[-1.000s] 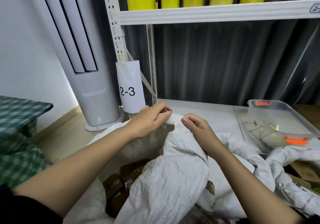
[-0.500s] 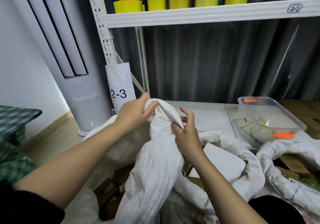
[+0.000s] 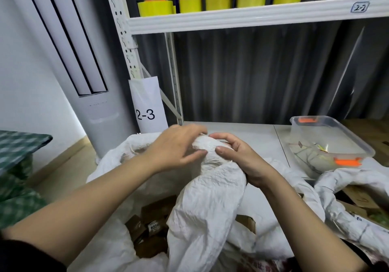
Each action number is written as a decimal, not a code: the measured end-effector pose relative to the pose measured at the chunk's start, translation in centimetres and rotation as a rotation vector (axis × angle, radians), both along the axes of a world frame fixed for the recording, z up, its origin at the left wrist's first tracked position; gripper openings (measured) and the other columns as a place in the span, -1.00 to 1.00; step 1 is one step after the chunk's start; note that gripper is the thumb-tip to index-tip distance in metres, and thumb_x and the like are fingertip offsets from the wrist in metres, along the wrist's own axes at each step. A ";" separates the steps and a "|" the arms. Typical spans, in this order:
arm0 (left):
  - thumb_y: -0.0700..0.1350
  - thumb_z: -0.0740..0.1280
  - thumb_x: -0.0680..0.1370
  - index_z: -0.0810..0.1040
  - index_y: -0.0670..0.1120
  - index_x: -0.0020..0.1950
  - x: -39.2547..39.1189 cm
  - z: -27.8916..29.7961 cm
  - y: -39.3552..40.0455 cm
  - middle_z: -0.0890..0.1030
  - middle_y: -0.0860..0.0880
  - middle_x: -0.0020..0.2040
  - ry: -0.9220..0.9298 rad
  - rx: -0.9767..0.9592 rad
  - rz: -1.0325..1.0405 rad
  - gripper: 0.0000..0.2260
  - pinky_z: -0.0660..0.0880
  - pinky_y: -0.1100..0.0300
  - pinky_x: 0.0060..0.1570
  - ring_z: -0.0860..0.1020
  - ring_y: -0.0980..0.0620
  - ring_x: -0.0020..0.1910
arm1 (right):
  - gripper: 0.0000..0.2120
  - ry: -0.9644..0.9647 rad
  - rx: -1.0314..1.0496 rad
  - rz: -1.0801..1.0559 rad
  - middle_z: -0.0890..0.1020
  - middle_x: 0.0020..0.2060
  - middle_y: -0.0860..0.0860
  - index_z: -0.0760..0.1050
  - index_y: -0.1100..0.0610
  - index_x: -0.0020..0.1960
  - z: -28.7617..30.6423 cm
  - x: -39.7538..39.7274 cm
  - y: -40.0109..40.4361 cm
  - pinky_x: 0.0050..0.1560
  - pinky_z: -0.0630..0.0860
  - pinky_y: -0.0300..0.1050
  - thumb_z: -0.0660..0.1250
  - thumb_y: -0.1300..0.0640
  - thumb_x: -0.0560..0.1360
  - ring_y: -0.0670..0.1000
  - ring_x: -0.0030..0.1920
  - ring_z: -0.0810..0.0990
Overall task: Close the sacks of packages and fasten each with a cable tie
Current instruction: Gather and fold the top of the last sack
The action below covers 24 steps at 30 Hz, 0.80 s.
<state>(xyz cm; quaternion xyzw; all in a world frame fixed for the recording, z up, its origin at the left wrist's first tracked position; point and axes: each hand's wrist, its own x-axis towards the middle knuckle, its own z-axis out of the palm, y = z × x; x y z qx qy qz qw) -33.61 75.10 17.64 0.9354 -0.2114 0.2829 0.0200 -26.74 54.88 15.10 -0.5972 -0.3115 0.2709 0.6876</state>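
So the white sack (image 3: 206, 208) sits right in front of the person, mouth partly bunched into a twisted neck that runs up and away from the near edge toward the hands. Right hand (image 3: 242, 158) has its fingers and thumb curled around the top of that neck, gripping it from the right side. Left hand (image 3: 176, 147) comes in from the left with the thumb pressed on the fabric and the fingers draped over the top; it's blurry, so I'd call it a loose hold on the bunch, not a sure thing.

The part that matters: the neck's long axis points roughly up and far, and both hands are at its tip, touching each other's side of it. The left side of the mouth is open, with brown packages (image 3: 151, 225) showing inside, so my guess is there's more gathering to do.

No cable tie in either hand. The clear plastic tub (image 3: 328, 145) sits to the right on the table, nearer the right hand; whether ties are in it I can't tell.
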 end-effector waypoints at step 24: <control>0.16 0.26 0.53 0.29 0.00 0.35 -2.9 1.4 -5.6 0.31 0.04 0.32 0.264 -0.392 0.352 -0.54 0.43 0.16 0.06 0.45 0.07 0.17 | -0.89 0.078 0.051 -0.546 0.65 -0.10 0.03 0.54 0.11 0.05 0.3 -1.6 3.2 -0.03 0.55 -0.13 0.29 0.11 0.57 -0.03 -0.06 0.62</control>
